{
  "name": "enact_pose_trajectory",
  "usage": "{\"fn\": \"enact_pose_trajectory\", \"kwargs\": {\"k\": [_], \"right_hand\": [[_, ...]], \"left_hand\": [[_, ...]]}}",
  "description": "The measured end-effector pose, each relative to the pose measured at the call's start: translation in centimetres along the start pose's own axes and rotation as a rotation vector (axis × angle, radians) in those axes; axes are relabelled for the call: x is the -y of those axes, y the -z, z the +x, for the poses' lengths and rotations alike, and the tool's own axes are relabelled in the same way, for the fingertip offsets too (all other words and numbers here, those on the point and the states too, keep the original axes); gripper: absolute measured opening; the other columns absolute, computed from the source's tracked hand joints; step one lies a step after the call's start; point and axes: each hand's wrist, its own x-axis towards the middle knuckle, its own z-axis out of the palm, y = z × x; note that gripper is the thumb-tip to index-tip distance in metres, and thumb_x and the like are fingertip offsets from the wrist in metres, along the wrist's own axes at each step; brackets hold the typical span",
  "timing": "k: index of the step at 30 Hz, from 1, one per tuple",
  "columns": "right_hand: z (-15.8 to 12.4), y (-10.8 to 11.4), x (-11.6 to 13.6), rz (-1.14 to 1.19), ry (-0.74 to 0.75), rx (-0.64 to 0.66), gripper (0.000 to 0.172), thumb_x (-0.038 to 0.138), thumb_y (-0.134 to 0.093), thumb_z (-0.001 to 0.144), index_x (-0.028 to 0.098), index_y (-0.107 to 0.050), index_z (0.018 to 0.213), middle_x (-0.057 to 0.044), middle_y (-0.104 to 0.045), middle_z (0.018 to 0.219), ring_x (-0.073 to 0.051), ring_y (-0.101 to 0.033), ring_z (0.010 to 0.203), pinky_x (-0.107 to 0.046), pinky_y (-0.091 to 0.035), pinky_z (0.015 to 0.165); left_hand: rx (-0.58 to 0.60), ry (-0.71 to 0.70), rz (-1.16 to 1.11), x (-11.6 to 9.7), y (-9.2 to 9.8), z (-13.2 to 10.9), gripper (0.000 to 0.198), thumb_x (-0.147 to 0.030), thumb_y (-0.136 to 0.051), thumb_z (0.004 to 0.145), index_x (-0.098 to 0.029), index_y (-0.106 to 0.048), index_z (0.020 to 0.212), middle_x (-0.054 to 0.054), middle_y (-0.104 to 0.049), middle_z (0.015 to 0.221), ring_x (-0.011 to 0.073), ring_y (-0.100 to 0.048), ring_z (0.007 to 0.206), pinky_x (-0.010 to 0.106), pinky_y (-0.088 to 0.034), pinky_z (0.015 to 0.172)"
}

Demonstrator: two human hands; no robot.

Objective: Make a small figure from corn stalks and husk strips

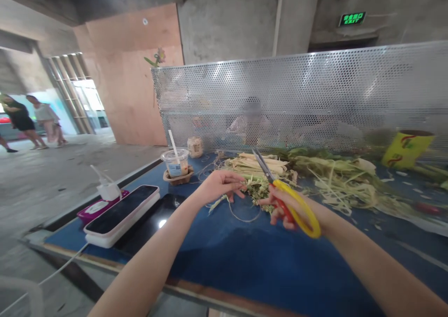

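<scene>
In my right hand is a pair of scissors with yellow and red handles, its metal blades pointing up and away to the left. My left hand reaches in from the left, fingers stretched out at the edge of a clump of small dried greenery; whether they touch it I cannot tell. Behind the clump lies a bundle of pale, flat strips, perhaps corn husks. A thin string loops over the blue tabletop just below both hands.
To the left are a phone on a white box, a dark tablet, a purple socket block and a drink cup with a straw. Loose leaves and a yellow roll lie right. A perforated metal screen stands behind.
</scene>
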Motion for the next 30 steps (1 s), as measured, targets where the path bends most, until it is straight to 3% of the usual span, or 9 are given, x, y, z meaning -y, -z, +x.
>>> {"fn": "enact_pose_trajectory", "kwargs": {"k": [1, 3, 6, 9, 12, 14, 19, 25, 30], "right_hand": [[-0.7, 0.2, 0.4, -0.025, 0.001, -0.022, 0.041, 0.058, -0.059, 0.065, 0.020, -0.045, 0.074, -0.006, -0.058, 0.094, -0.010, -0.057, 0.050, -0.016, -0.036, 0.027], [-2.2, 0.6, 1.1, -0.037, -0.017, 0.020, 0.051, 0.067, -0.059, 0.056, 0.019, -0.046, 0.069, -0.003, -0.058, 0.076, -0.011, -0.056, 0.050, -0.019, -0.043, 0.032], [-3.9, 0.7, 1.7, 0.055, -0.181, 0.383, 0.065, 0.081, -0.038, 0.055, 0.017, -0.048, 0.061, -0.002, -0.053, 0.054, -0.012, -0.054, 0.045, -0.027, -0.051, 0.045], [-4.0, 0.3, 1.0, 0.113, -0.385, 0.539, 0.082, 0.083, -0.009, 0.061, 0.014, -0.054, 0.060, -0.005, -0.054, 0.052, -0.010, -0.053, 0.042, -0.028, -0.051, 0.047], [-3.2, -0.4, -0.2, 0.084, -0.558, 0.530, 0.097, 0.078, 0.015, 0.060, 0.012, -0.056, 0.056, -0.007, -0.052, 0.047, -0.012, -0.054, 0.038, -0.029, -0.050, 0.042], [-2.7, -0.6, -0.8, 0.065, -0.598, 0.542, 0.099, 0.079, 0.017, 0.057, 0.013, -0.056, 0.056, -0.007, -0.053, 0.045, -0.014, -0.054, 0.036, -0.030, -0.048, 0.038], [-2.2, -0.4, -1.2, 0.103, -0.542, 0.575, 0.088, 0.084, 0.002, 0.057, 0.015, -0.052, 0.057, -0.006, -0.054, 0.047, -0.012, -0.053, 0.036, -0.025, -0.045, 0.037], [-2.5, -0.5, -0.8, 0.120, -0.525, 0.523, 0.087, 0.080, 0.007, 0.060, 0.015, -0.050, 0.053, -0.005, -0.052, 0.043, -0.011, -0.050, 0.033, -0.020, -0.039, 0.035], [-2.7, -0.8, -0.5, 0.157, -0.516, 0.511, 0.085, 0.077, 0.010, 0.063, 0.016, -0.046, 0.049, -0.003, -0.047, 0.039, -0.009, -0.045, 0.030, -0.017, -0.032, 0.031]], "left_hand": [[-0.017, -0.003, 0.018, -0.1, 0.1, -0.1, 0.018, -0.025, -0.059, 0.072, -0.015, -0.062, 0.087, 0.010, -0.069, 0.084, 0.0189, -0.067, 0.070, 0.022, -0.048, 0.045], [-0.066, -0.007, 0.075, -0.4, 0.2, -0.2, 0.018, -0.026, -0.060, 0.072, -0.013, -0.063, 0.084, 0.010, -0.069, 0.083, 0.0196, -0.067, 0.071, 0.021, -0.047, 0.045], [-0.166, -0.021, 0.169, -0.6, 0.5, -0.3, 0.019, -0.026, -0.059, 0.072, -0.012, -0.065, 0.083, 0.009, -0.069, 0.078, 0.0188, -0.066, 0.071, 0.019, -0.044, 0.044], [-0.236, -0.034, 0.250, -0.7, 0.7, -0.3, 0.020, -0.028, -0.057, 0.073, -0.013, -0.065, 0.084, 0.006, -0.068, 0.070, 0.0165, -0.066, 0.069, 0.019, -0.041, 0.045], [-0.244, -0.038, 0.282, -0.8, 0.6, -0.3, 0.019, -0.029, -0.057, 0.073, -0.014, -0.066, 0.083, 0.006, -0.068, 0.072, 0.0150, -0.065, 0.067, 0.018, -0.040, 0.045], [-0.241, -0.047, 0.288, -1.0, 0.5, -0.4, 0.019, -0.029, -0.057, 0.073, -0.015, -0.066, 0.083, 0.006, -0.068, 0.073, 0.0146, -0.065, 0.067, 0.018, -0.040, 0.045], [-0.223, -0.067, 0.331, -1.3, 0.3, -0.6, 0.019, -0.026, -0.059, 0.073, -0.015, -0.068, 0.085, 0.003, -0.065, 0.062, 0.0107, -0.059, 0.057, 0.019, -0.040, 0.047], [-0.210, -0.175, 0.375, -1.1, 0.2, -0.6, 0.018, -0.026, -0.061, 0.072, -0.018, -0.069, 0.085, 0.005, -0.066, 0.084, 0.0113, -0.057, 0.067, 0.022, -0.045, 0.059], [-0.182, -0.178, 0.375, -1.3, 0.1, -0.8, 0.016, -0.026, -0.061, 0.072, -0.019, -0.070, 0.084, 0.004, -0.067, 0.084, 0.0121, -0.059, 0.071, 0.022, -0.046, 0.062]]}}
